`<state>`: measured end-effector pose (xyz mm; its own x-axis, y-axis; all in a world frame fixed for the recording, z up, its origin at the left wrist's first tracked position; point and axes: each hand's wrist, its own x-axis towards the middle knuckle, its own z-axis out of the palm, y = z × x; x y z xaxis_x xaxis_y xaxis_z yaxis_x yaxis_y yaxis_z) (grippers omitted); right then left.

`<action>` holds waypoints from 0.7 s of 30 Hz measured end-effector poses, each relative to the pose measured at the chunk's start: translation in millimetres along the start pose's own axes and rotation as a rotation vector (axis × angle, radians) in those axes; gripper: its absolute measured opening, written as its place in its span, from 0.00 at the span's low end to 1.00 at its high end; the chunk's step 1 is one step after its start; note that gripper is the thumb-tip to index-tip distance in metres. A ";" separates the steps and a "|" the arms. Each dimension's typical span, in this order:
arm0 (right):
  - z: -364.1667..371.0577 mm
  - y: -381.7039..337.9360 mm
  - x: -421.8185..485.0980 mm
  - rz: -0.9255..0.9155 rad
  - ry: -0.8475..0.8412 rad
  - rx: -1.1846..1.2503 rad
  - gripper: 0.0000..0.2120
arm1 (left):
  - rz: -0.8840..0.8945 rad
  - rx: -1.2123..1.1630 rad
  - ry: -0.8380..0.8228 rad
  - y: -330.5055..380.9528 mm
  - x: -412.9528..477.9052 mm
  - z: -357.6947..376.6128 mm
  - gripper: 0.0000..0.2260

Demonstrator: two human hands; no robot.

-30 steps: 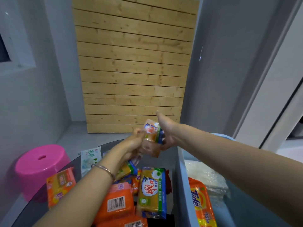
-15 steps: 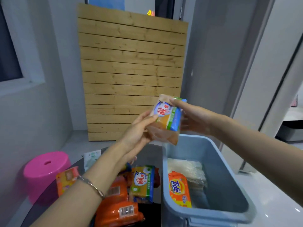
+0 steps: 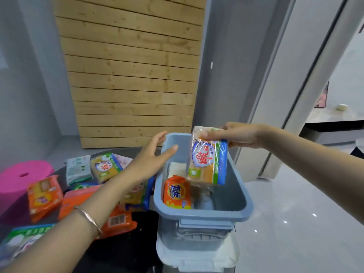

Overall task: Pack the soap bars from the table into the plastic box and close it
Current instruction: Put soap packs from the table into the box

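My right hand pinches the top of a yellow soap pack with a blue edge, which hangs upright over the open grey-blue plastic box. Inside the box lie an orange Tide soap bar and a pale wrapped bar. My left hand hovers open just left of the box's far rim, holding nothing. Several more soap packs lie on the dark table to the left, among them an orange-yellow pack and an orange pack with a barcode.
A pink stool stands beyond the table's left edge. A wooden slatted panel leans against the wall behind. The box sits at the table's right edge, with glossy white floor to its right. A white sheet lies under the box's near end.
My left hand let go of the yellow soap pack and drew back to the left. My right hand carried the pack down and right, over the box opening.
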<state>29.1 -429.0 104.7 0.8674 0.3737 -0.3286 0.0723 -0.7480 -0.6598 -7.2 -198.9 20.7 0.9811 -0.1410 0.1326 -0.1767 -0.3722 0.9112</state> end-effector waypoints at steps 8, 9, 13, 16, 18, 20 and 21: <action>46.0 19.3 31.4 0.082 -0.268 -0.312 0.21 | -0.336 -0.171 -0.106 -32.6 2.0 11.2 0.26; 52.8 22.6 35.4 0.067 -0.275 -0.331 0.20 | -0.337 -0.176 -0.106 -33.6 2.9 11.1 0.25; 60.9 26.9 45.9 0.016 -0.279 -0.398 0.12 | -0.356 -0.159 -0.125 -33.2 3.1 11.4 0.24; 58.0 27.7 50.8 -0.013 -0.216 -0.520 0.11 | -0.352 -0.143 -0.127 -32.8 3.3 12.0 0.23; 56.8 27.0 51.5 -0.014 -0.160 -0.567 0.13 | -0.349 -0.134 -0.130 -32.3 3.9 12.7 0.23; 52.5 23.4 48.6 0.026 -0.181 -0.479 0.18 | -0.350 -0.133 -0.125 -32.4 4.2 12.8 0.23; 50.1 20.7 46.4 0.054 -0.226 -0.448 0.21 | -0.350 -0.135 -0.125 -32.8 4.3 12.8 0.23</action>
<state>46.2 -399.7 41.9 0.7511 0.4002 -0.5251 0.2775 -0.9130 -0.2989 1.8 -199.0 -13.6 0.9616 -0.1404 -0.2358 0.1868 -0.2945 0.9372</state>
